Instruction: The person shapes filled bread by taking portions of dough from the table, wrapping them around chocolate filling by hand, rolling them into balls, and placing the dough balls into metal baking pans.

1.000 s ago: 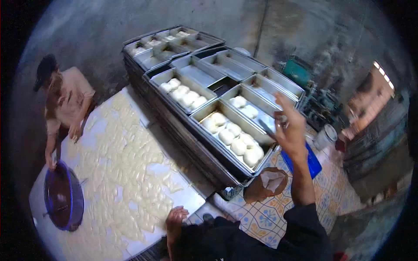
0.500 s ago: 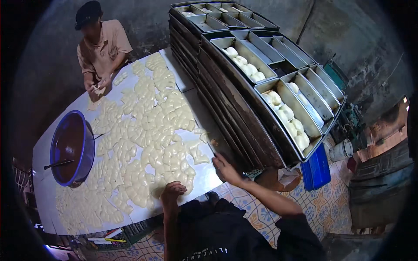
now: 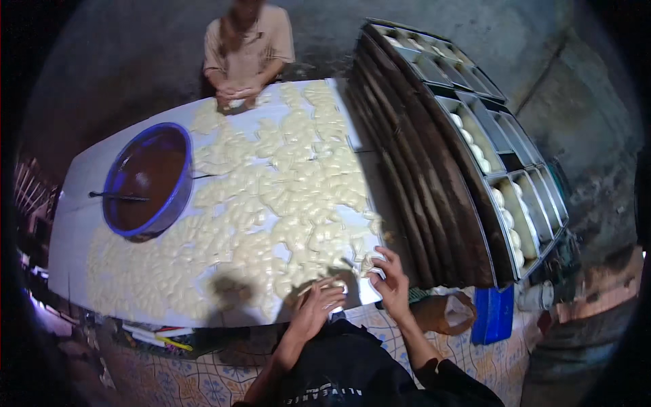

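Note:
Flattened pieces of pale dough [image 3: 285, 193] cover most of the white table [image 3: 74, 224]. At its near edge my left hand [image 3: 315, 311] lies over the closest dough, fingers stretched out together and palm down. What is under that palm is hidden. My right hand [image 3: 392, 279] is at the table's near right corner, its fingers spread and bent beside a small loose dough piece [image 3: 368, 263]. Whether the fingertips touch that piece I cannot tell.
A blue basin [image 3: 184, 193] of brown liquid, with a dark-handled utensil [image 3: 122, 197], stands on the left. Across the table a person [image 3: 247, 47] handles dough. Stacked metal baking pans [image 3: 420, 169] rise on the right, dough balls in the top ones. A blue crate [image 3: 493, 315] sits beyond.
The view has swung left. My left hand has moved forward and right over the dough, its fingers straightening. My right hand has come from the pan side to the dough at the corner.

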Demonstrator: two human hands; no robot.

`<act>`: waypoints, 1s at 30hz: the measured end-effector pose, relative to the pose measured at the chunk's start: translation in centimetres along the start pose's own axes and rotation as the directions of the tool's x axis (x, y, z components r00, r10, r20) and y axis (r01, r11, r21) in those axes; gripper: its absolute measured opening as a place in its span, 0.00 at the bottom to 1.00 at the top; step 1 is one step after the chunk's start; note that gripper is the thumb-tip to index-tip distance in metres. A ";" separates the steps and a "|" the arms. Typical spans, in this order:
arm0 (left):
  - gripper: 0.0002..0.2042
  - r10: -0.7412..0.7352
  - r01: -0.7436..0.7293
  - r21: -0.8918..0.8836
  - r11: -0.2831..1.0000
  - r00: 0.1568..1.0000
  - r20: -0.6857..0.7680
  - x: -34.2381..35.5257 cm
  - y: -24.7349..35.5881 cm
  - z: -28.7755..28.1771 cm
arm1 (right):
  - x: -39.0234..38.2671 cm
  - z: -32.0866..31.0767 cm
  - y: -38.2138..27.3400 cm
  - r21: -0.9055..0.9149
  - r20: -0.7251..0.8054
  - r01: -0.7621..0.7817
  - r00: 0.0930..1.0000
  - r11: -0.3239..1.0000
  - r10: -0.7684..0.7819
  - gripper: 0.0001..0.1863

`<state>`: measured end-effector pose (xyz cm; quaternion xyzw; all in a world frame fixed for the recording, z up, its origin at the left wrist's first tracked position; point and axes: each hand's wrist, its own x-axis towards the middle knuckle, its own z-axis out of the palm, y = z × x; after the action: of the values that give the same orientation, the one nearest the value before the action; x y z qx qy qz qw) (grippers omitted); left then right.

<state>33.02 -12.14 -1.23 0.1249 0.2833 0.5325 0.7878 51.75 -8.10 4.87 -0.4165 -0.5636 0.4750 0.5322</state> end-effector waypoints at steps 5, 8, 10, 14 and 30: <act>0.27 -0.004 -0.017 -0.286 0.958 0.997 -0.073 2.1 4.6 1.6 | -2.0 8.6 -0.2 -0.632 0.584 0.470 0.811 0.616 -0.020 0.20; 0.27 0.214 -0.225 -0.025 0.974 0.951 -0.223 1.7 5.5 -1.4 | -1.0 9.1 0.5 -0.352 0.544 0.418 0.819 0.838 -0.180 0.18; 0.32 0.281 -0.277 0.042 0.960 0.950 -0.138 0.9 7.8 -2.9 | -0.4 11.0 -0.6 -0.325 0.353 0.270 0.924 0.906 -0.148 0.18; 0.42 0.163 -0.146 -0.240 0.960 0.985 0.053 -0.6 9.8 -4.1 | 1.6 16.5 1.0 -0.440 0.453 0.338 0.884 0.832 -0.119 0.19; 0.09 0.764 -0.511 0.606 0.610 0.583 -0.277 -3.3 15.6 -10.1 | 6.7 26.6 4.3 -0.227 0.290 0.067 0.957 0.972 0.001 0.11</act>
<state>14.28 -9.92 -0.53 0.2593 0.5322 0.7147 0.3724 24.47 -3.11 2.51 -0.3931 -0.6941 0.4519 0.3993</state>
